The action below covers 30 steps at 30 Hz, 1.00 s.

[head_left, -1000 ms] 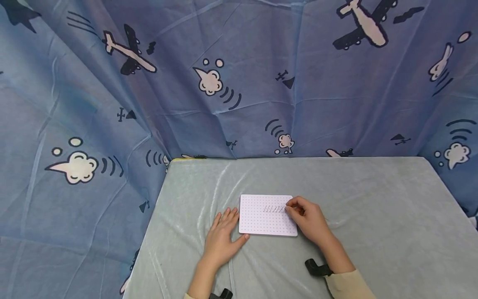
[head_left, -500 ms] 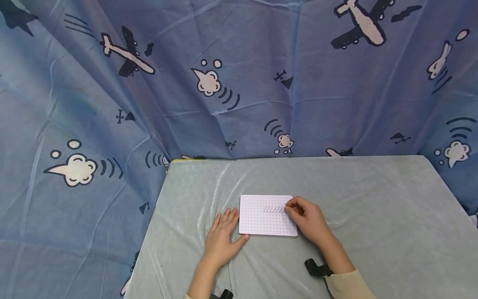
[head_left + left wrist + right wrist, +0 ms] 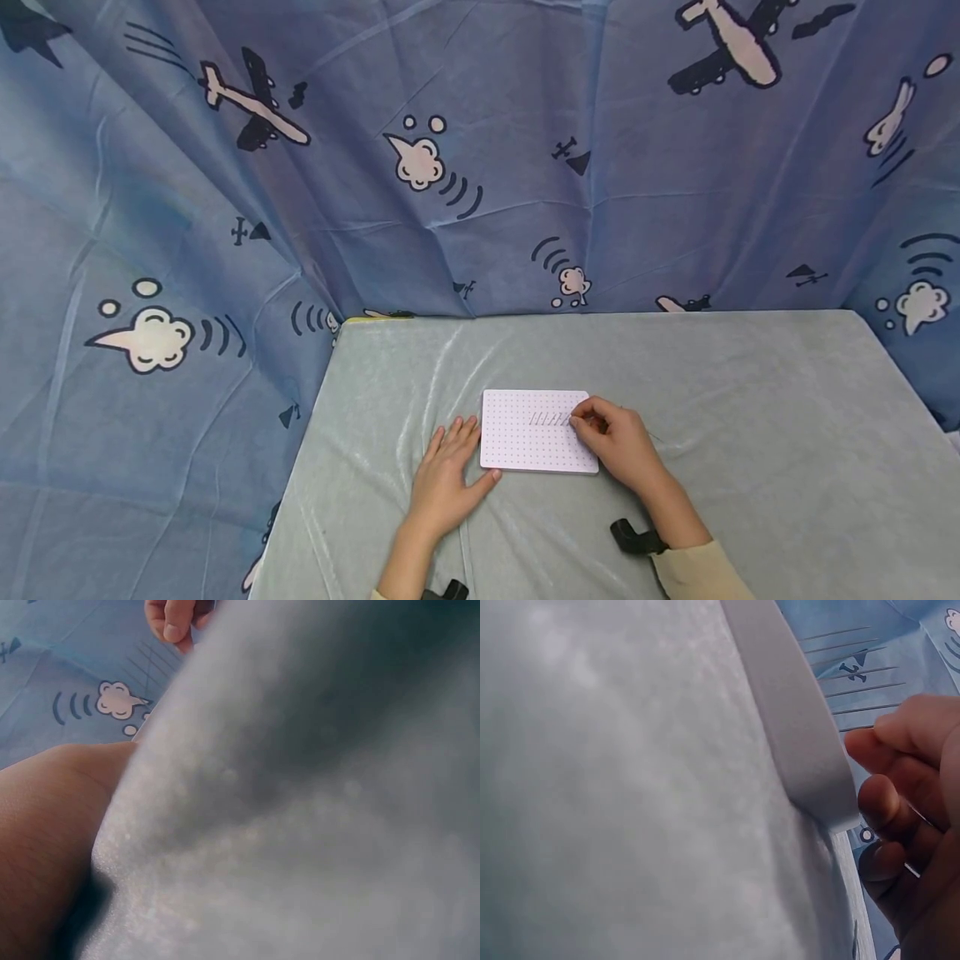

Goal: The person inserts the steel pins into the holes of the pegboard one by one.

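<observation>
A white pegboard [image 3: 517, 446] with a grid of small holes lies flat on the cloth. Several thin metal needles [image 3: 546, 419] stand in a row on it, seen from the side in the right wrist view as parallel needles [image 3: 859, 674] rising from the board's face. My right hand [image 3: 617, 437] reaches over the right edge, and its thumb and index finger pinch a needle [image 3: 850, 730] at the row's right end. Spread flat at the board's left edge, my left hand [image 3: 446, 483] touches it with its fingertips and has the thumb by the lower-left corner.
A pale grey-green cloth [image 3: 712, 375] covers the table. Just right of my right hand, a thin dark line [image 3: 657, 437] shows on it. Behind and to the left hangs a blue curtain [image 3: 480, 167] printed with planes. Dark wrist mounts [image 3: 636, 537] sit on both forearms.
My right fingertips have shifted very slightly left along the row of needles. The left hand stays where it was against the board.
</observation>
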Each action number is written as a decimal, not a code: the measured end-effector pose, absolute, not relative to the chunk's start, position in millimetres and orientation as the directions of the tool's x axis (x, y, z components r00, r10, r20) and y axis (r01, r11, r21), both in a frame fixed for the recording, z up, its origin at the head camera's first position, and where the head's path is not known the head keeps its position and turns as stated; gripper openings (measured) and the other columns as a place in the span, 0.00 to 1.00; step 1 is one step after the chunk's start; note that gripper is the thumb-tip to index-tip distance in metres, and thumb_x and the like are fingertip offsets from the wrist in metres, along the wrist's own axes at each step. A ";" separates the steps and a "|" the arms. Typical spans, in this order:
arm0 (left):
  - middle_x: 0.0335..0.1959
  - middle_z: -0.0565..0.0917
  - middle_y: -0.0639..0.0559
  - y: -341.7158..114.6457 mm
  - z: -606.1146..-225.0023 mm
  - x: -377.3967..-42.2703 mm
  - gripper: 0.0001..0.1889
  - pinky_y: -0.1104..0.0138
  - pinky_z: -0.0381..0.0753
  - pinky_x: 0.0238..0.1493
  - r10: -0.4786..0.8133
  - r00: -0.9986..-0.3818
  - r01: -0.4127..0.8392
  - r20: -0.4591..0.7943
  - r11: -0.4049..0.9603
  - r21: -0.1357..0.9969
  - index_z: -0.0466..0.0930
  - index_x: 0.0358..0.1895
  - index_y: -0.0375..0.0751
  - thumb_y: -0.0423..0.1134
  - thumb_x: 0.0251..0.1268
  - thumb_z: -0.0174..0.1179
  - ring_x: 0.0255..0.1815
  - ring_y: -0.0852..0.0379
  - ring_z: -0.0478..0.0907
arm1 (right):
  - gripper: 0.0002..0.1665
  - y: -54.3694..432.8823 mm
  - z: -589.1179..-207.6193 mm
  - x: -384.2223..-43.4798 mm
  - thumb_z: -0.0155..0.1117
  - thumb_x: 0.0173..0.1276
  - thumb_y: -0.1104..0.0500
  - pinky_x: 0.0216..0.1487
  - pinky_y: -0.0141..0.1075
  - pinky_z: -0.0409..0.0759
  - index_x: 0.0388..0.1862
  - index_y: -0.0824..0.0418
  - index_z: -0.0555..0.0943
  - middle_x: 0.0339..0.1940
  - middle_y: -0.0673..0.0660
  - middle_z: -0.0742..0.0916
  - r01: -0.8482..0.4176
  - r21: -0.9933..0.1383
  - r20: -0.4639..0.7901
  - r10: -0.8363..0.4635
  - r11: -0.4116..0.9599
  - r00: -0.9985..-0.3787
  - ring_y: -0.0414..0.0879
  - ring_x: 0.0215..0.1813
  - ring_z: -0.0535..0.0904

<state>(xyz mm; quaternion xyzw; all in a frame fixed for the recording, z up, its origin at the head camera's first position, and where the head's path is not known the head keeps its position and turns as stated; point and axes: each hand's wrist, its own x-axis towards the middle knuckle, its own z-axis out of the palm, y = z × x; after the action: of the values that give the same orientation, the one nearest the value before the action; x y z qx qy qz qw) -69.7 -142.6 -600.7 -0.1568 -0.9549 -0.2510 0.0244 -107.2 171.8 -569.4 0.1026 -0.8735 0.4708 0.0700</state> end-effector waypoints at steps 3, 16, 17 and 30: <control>0.86 0.66 0.55 -142.7 -600.8 -69.6 0.44 0.55 0.44 0.91 0.286 -0.950 0.312 0.127 0.828 0.467 0.72 0.82 0.44 0.67 0.72 0.65 0.89 0.55 0.55 | 0.07 172.0 -570.0 -107.1 0.76 0.73 0.65 0.24 0.33 0.73 0.40 0.52 0.88 0.24 0.42 0.82 -0.249 -0.799 0.219 -0.120 0.547 -0.968 0.38 0.23 0.72; 0.86 0.66 0.56 -141.8 -601.1 -69.6 0.45 0.56 0.44 0.91 0.287 -0.950 0.309 0.120 0.828 0.467 0.71 0.83 0.44 0.68 0.72 0.65 0.89 0.56 0.54 | 0.05 171.1 -568.3 -104.6 0.78 0.72 0.64 0.24 0.33 0.73 0.40 0.55 0.89 0.24 0.43 0.81 -0.213 -0.792 0.187 -0.104 0.572 -0.977 0.40 0.24 0.73; 0.86 0.66 0.56 -141.7 -601.1 -69.4 0.44 0.56 0.44 0.91 0.286 -0.950 0.310 0.122 0.828 0.468 0.71 0.83 0.44 0.68 0.72 0.65 0.89 0.56 0.55 | 0.04 171.2 -568.5 -104.4 0.78 0.72 0.63 0.24 0.33 0.73 0.41 0.56 0.89 0.24 0.43 0.81 -0.209 -0.793 0.184 -0.103 0.572 -0.978 0.40 0.24 0.73; 0.85 0.66 0.56 -142.7 -600.0 -68.5 0.44 0.56 0.45 0.91 0.286 -0.949 0.315 0.133 0.824 0.471 0.72 0.82 0.44 0.68 0.72 0.65 0.89 0.55 0.55 | 0.06 177.6 -564.2 -104.0 0.77 0.71 0.66 0.26 0.33 0.75 0.44 0.59 0.89 0.26 0.46 0.82 -0.195 -0.785 0.184 -0.079 0.588 -0.980 0.41 0.27 0.74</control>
<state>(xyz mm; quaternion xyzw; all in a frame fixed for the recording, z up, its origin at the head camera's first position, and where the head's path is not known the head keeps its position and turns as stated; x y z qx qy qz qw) -68.5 -142.7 -600.0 -0.1574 -0.9545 -0.2516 0.0282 -104.0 177.6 -564.2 0.0770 -0.8887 0.4474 0.0645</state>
